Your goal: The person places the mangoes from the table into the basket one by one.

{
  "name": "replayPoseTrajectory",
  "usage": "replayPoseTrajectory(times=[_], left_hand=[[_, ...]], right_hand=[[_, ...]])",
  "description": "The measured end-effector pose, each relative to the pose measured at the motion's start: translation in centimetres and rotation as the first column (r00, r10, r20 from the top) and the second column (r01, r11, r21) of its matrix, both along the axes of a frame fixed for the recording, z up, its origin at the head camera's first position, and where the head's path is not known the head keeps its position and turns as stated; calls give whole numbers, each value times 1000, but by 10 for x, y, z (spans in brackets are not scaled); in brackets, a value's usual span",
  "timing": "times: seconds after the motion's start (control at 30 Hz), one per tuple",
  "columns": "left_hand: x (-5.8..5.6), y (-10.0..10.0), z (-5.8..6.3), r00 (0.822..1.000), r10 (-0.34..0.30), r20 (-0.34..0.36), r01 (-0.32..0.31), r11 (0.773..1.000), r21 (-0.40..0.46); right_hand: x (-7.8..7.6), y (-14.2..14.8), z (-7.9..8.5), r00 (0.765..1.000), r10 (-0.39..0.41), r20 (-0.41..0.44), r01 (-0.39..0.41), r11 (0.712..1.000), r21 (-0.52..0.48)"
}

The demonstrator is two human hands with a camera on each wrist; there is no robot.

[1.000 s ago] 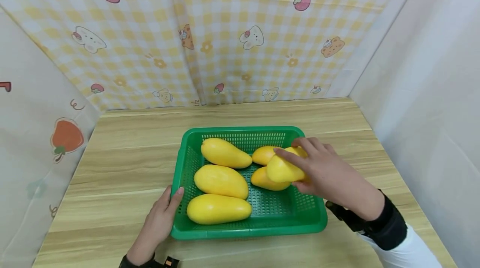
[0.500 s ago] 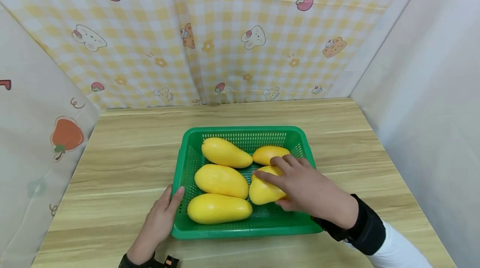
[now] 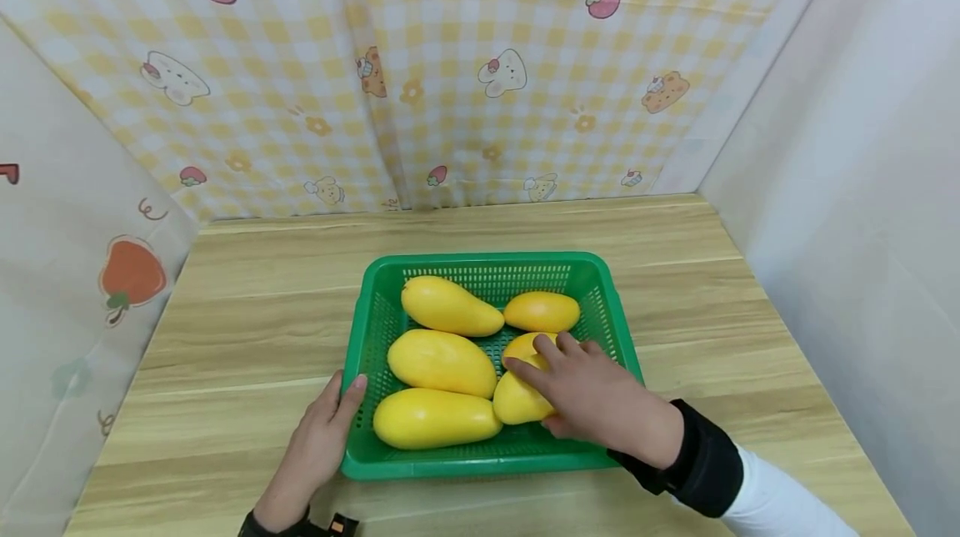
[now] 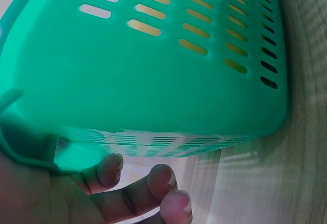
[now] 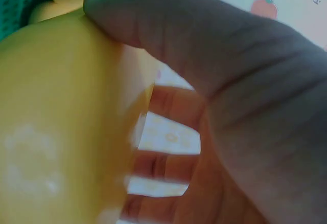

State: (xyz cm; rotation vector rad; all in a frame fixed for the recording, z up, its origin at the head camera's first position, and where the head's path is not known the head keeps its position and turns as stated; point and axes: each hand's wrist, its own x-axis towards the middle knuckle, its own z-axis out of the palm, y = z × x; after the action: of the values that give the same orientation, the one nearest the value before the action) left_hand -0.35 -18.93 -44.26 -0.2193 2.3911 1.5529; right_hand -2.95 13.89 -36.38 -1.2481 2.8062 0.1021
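A green plastic basket [image 3: 487, 465] with slotted walls holds several yellow mangoes. My left hand [image 3: 318, 437] grips its left rim; the left wrist view shows the thumb side at the rim and fingertips [image 4: 161, 180] beside the outer wall. Inside the basket's right half, my right hand [image 3: 596, 395] holds a large yellow mango [image 3: 520, 399], thumb and fingers on opposite sides, as the right wrist view shows. This mango is next to the front-left mango [image 3: 438, 419] and partly covers a smaller orange-yellow mango [image 3: 519, 345]. Whether it touches the basket floor is hidden.
Two large mangoes, one at the back [image 3: 450, 306] and one in the middle [image 3: 442, 363], lie along the basket's left side. A smaller mango [image 3: 542, 312] sits at the back right. The wooden table [image 3: 255, 312] meets a checked curtain [image 3: 450, 128] behind and white side walls.
My right hand has brought the large mango down and to the left, toward the front of the basket, uncovering the back-right mango. The left hand has stayed on the rim.
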Motion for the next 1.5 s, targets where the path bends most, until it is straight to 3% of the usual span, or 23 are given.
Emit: replayPoseTrajectory(times=[0.2,0.4,0.53,0.73,0.93,1.2,1.37,1.5], left_hand=[[0,-1,0,1000,-18,-1,18,999,-35],[0,0,-1,1000,-18,4,18,1000,-17],[0,1,0,1000,-21,8,22,999,-27],[-2,1,0,1000,-22,13,23,999,-31],[-4,3,-1,1000,-27,7,27,999,-44],[-6,4,0,1000,-31,3,31,998,-53],[-7,3,1,999,-34,-5,33,997,-63],[-9,2,0,999,-47,2,47,994,-97]], right_hand=[[4,-7,-12,999,-47,-8,47,999,19],[6,-11,-18,996,-92,-10,92,996,17],[4,-12,-19,984,-149,95,147,989,29],[1,-15,-19,946,-203,252,198,979,47],[-4,-16,-20,952,-175,252,168,985,50],[-8,-13,-17,942,-190,278,172,981,88],[-10,-3,-11,949,-152,277,154,988,17],[-12,9,-6,974,-94,206,112,991,-78]])
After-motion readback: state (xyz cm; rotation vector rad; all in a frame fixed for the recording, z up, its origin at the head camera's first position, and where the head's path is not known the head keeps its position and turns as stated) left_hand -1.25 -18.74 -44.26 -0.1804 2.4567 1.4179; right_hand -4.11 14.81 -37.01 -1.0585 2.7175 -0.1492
